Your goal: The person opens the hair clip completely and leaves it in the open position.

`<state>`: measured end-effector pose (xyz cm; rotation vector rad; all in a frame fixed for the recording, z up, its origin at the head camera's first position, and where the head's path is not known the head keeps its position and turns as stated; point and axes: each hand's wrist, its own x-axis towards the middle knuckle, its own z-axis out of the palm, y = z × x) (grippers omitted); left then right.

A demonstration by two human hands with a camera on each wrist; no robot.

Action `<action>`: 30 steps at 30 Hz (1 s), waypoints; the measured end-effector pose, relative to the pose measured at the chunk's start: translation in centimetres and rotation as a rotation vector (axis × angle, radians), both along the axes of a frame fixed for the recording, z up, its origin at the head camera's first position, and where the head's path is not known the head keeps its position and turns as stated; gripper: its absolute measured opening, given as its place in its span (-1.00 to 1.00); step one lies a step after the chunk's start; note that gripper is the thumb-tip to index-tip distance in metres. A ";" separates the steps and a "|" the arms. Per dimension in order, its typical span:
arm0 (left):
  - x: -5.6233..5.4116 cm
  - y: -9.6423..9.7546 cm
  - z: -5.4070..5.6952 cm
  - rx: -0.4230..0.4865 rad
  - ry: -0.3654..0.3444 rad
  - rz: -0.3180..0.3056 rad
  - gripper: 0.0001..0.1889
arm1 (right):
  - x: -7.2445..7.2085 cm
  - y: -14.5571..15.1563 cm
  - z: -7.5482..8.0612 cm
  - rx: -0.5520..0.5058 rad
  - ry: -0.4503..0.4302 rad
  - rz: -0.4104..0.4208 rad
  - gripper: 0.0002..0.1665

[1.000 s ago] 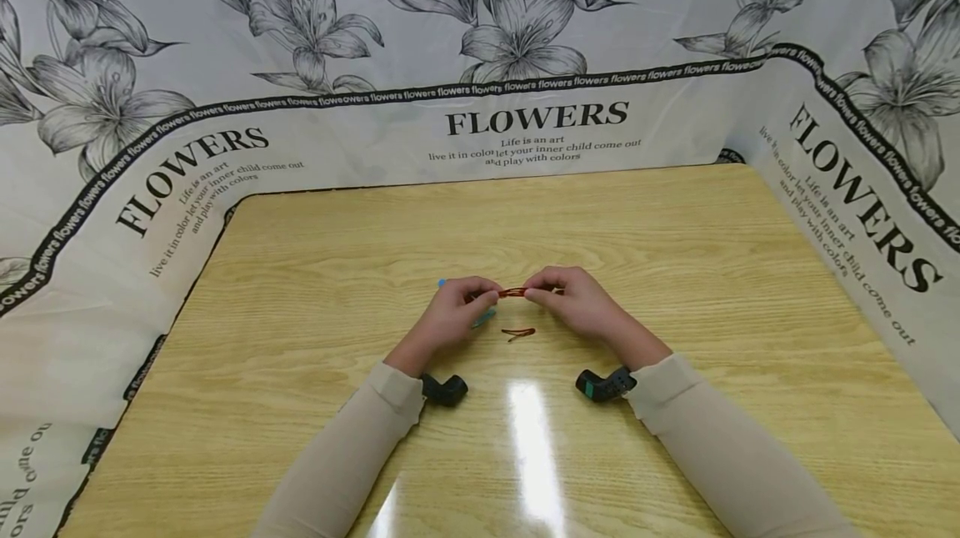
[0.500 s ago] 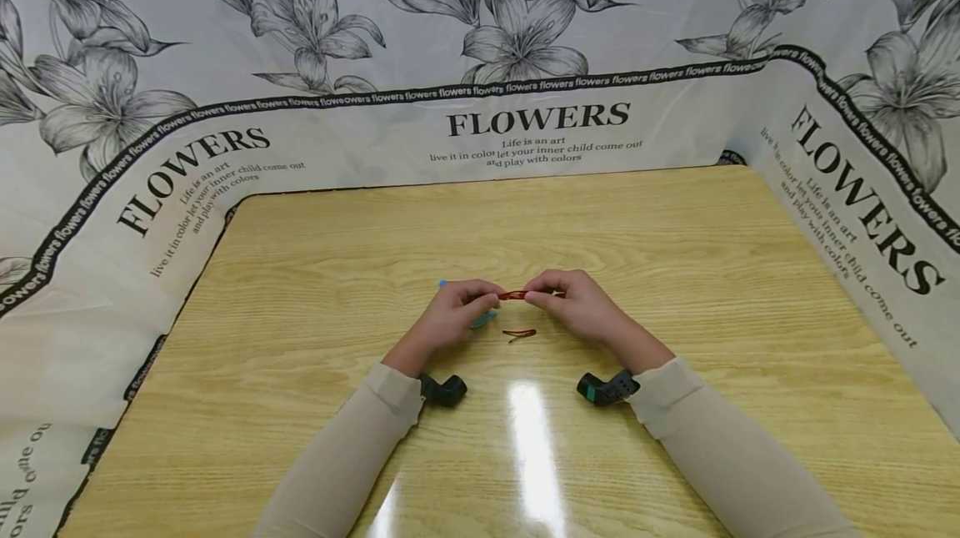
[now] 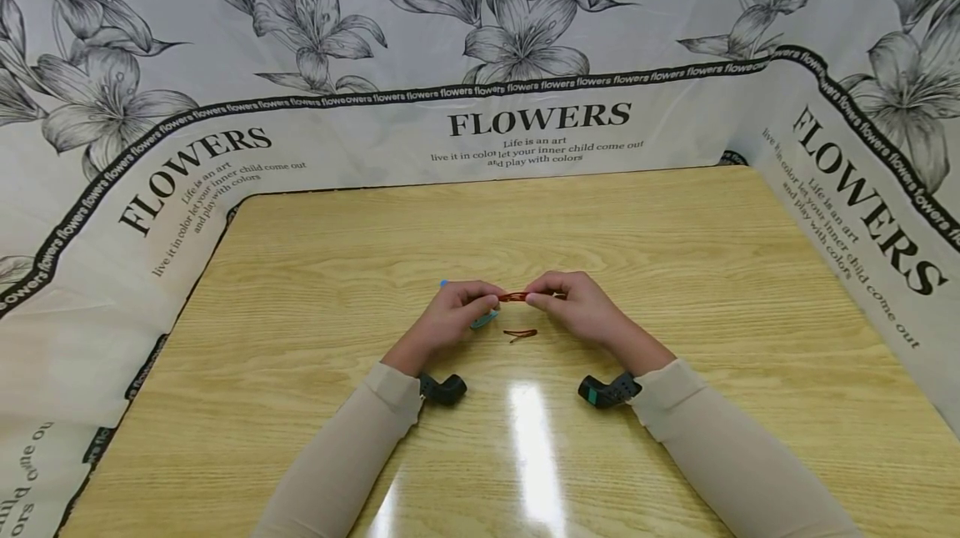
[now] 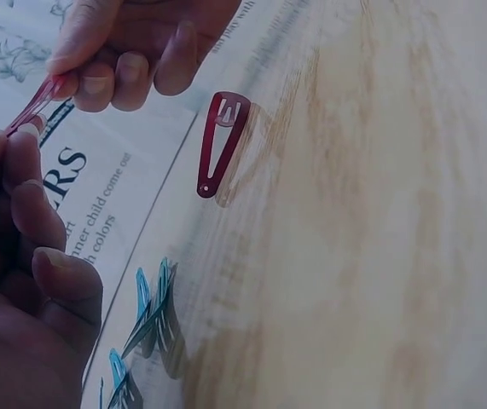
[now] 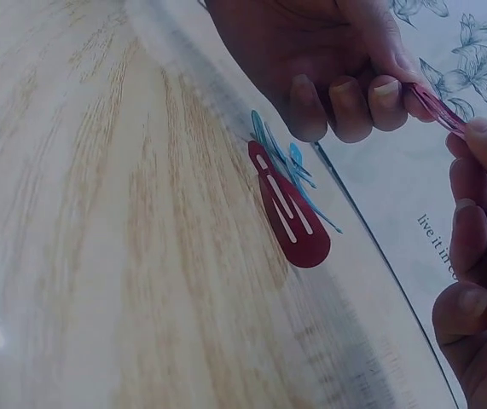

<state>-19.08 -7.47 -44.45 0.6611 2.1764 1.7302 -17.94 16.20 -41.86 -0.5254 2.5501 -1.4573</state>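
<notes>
Between my two hands, above the middle of the table, a red snap hair clip [image 3: 513, 297] is stretched end to end. My left hand [image 3: 453, 313] pinches its left end with thumb and fingertips, while my right hand [image 3: 573, 304] does the same at the right end. Those fingertips cover both ends of the clip. Just below, on the table, lies another red hair clip [image 5: 310, 247], its slotted shape plain in both wrist views. Several blue hair clips [image 4: 151, 315] lie beside and beneath my left hand, partly hidden by it in the head view.
The wood-grain table [image 3: 337, 246] has a bright light reflection near its front. A white flower-printed cloth [image 3: 540, 138] stands up around the back and sides. A black wrist camera [image 3: 444, 389] sits on the left wrist and another black wrist camera [image 3: 607, 389] on the right.
</notes>
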 end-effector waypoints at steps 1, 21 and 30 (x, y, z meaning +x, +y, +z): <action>0.0 0.0 0.0 0.003 0.001 -0.003 -0.73 | 0.0 0.0 0.0 -0.005 0.004 0.003 -0.81; 0.3 0.1 0.8 0.009 -0.034 0.004 -0.72 | -0.1 0.0 -0.5 -0.034 0.031 -0.010 -0.82; 1.6 0.2 3.2 0.014 -0.030 -0.001 -0.74 | 0.0 0.0 -0.5 -0.036 0.027 -0.016 -0.83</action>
